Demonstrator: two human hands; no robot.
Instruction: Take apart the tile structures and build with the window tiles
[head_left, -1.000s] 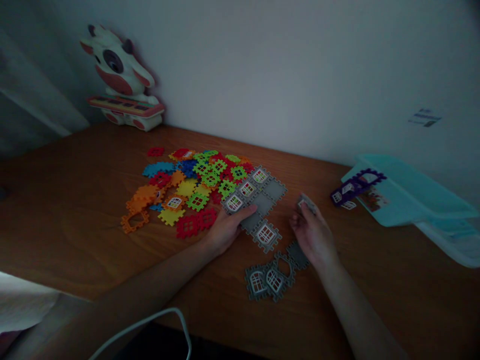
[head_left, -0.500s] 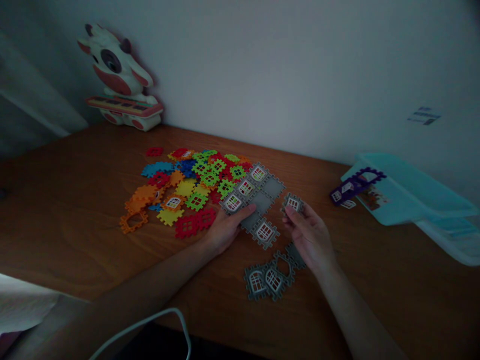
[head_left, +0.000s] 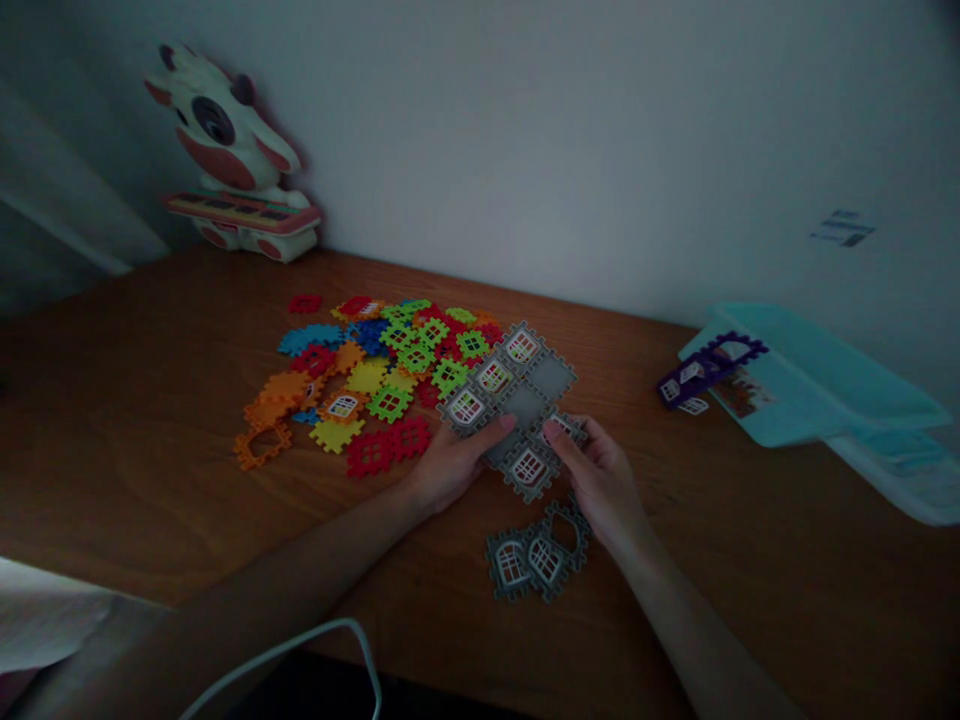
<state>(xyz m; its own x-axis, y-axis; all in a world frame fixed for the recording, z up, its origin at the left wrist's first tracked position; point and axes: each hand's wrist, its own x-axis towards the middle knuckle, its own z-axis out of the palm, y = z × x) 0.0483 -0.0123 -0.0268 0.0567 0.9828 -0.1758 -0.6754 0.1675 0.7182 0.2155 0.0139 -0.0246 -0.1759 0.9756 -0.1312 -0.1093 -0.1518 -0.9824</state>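
My left hand (head_left: 459,462) grips a grey panel of joined interlocking tiles (head_left: 526,405) from its lower left side, the thumb lying across the top. Some of the panel's tiles are plain and several carry white window inserts. Pinched in my right hand (head_left: 600,468) is a single grey window tile (head_left: 564,428), held against the panel's right edge. My right thumb covers part of that tile, so I cannot tell whether its teeth are locked in. Loose grey tiles (head_left: 546,560) lie on the table just below the hands.
A pile of coloured tiles (head_left: 367,375) spreads left of the panel. At the back left stands a cow-shaped toy keyboard (head_left: 240,212). A turquoise bin (head_left: 810,385) with a purple piece (head_left: 709,368) leaning on it is at the right. A white cable (head_left: 300,640) loops at the front edge.
My right hand has moved left, bringing the single grey window tile from beside the panel to its right edge. My left hand keeps its hold on the panel.
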